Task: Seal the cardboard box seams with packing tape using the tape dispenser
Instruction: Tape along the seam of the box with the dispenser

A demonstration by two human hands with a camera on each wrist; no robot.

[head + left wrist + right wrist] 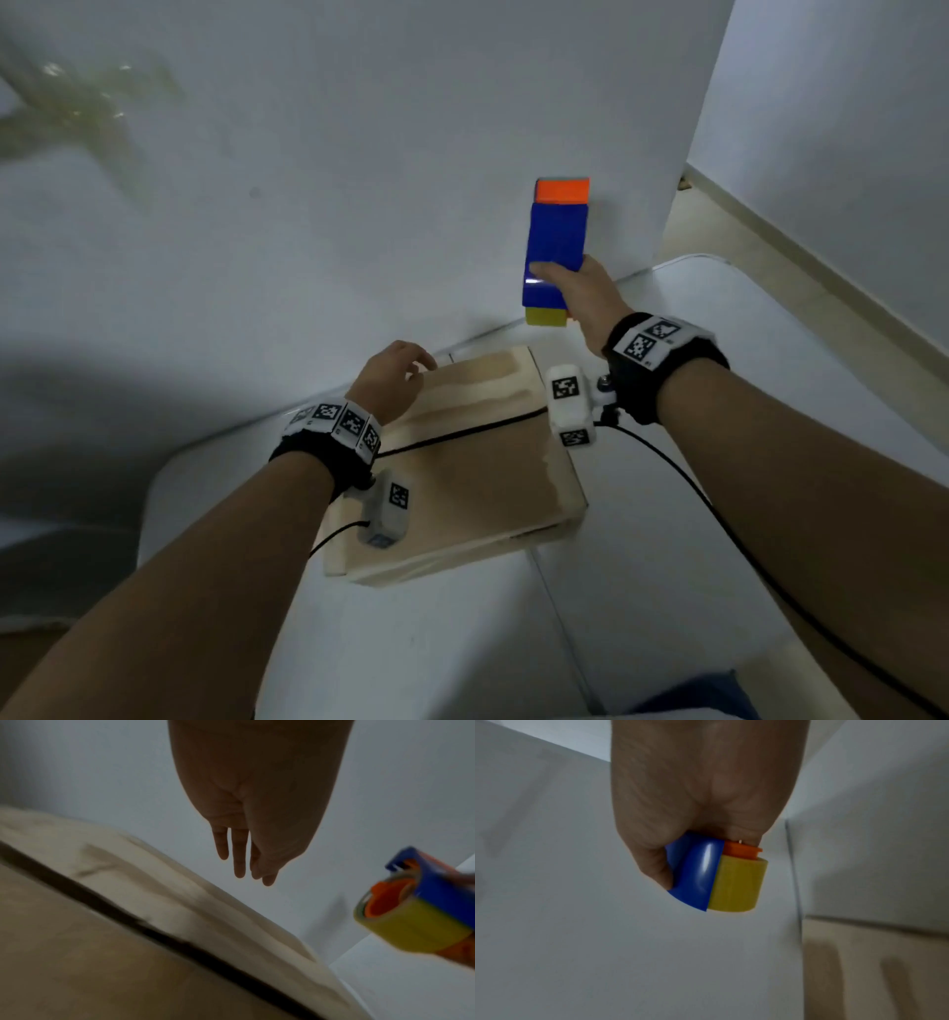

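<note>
The right hand (585,303) is raised above the far right corner of the table, its fingers and thumb wrapped around a tape dispenser (557,246). The dispenser has a blue body, an orange end pointing away from the person, and a roll of yellowish packing tape (736,884) at the end nearest the wrist. It is held in the air, clear of the box and close to the white wall (411,128).

The left hand (395,380) holds nothing. It sits over the far left edge of the cardboard box (462,473), fingers loosely extended and slightly bent; the left wrist view shows them (240,852) straight and pointing toward the wall, and whether they touch the box cannot be told.

The box lies flat on a white table (667,591), closed, with a dark seam (462,434) running across its top from left to right. Pale, wrinkled tape covers the far part of the top. Both wrists wear black bands with patterned markers and small white cameras, and a black cable (719,529) trails across the table from the right wrist.
</note>
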